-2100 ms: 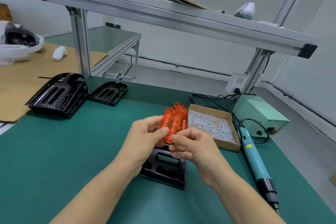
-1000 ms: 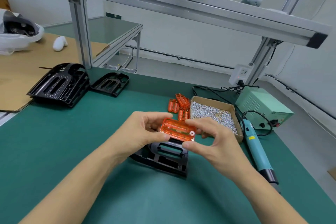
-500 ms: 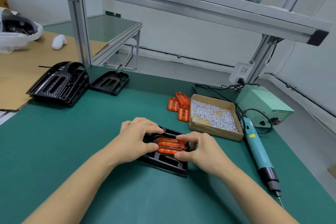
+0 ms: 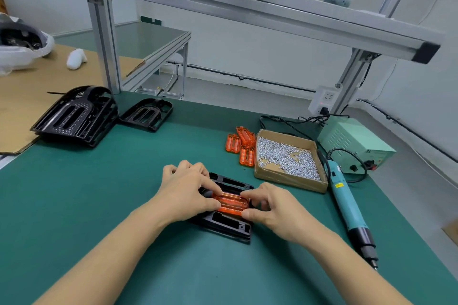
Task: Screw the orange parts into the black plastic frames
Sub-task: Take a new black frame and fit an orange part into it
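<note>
Green bench mat (image 4: 99, 205) carries black frames (image 4: 76, 116), orange parts (image 4: 241, 146), screw box (image 4: 290, 178), screwdriver (image 4: 347, 205).

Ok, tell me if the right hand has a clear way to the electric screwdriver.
Probably yes. The electric screwdriver lies on the mat just right of the right hand, with nothing between them. The hand would first have to let go of the orange part.

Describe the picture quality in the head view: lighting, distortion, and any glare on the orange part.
Head view: soft, even light with only faint shadows under the hands. Wide-angle distortion bows the aluminium rail and the mat edges. Bright streaks of glare lie on the orange part between the left hand and right hand. Focus looks sharp at centre and softer toward the corners.
</note>
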Motion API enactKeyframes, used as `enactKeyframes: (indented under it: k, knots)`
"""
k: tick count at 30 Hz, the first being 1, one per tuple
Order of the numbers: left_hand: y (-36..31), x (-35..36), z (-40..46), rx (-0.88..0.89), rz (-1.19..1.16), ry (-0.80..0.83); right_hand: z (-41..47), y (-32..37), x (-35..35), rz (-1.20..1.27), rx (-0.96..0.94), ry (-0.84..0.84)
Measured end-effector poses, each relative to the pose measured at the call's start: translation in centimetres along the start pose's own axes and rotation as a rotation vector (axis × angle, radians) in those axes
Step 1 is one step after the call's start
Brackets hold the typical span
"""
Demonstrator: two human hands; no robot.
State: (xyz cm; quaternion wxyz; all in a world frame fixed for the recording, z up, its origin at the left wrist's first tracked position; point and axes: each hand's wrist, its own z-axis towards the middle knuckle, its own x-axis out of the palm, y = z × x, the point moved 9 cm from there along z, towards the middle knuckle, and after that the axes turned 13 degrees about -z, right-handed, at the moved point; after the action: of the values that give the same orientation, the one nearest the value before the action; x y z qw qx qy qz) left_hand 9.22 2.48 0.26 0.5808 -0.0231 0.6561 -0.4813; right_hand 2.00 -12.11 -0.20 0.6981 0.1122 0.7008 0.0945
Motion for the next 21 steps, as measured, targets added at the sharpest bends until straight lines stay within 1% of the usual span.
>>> enactKeyframes:
  k: [3,8,12,16,21]
  knots:
    - [0.1,-0.2,-0.2,-0.031,0.024,-0.054,-0.3,0.4,-0.1,0.034,-0.064,0.006]
    - [0.1,-0.3,-0.9,-0.06,0.06,-0.128,-0.2,1.1,-0.3,-0.012,-0.15,-0.031]
    - [0.2,-0.2,-1.3,-0.065,0.083,-0.133,0.1,0.7,-0.8,0.036,-0.146,-0.01]
    - [0.3,-0.1,-1.6,-0.079,0.107,-0.15,0.4,0.9,-0.9,-0.044,-0.16,-0.019]
    - [0.2,0.0,-1.7,-0.094,0.141,-0.164,0.7,0.5,-0.8,-0.054,-0.119,0.024]
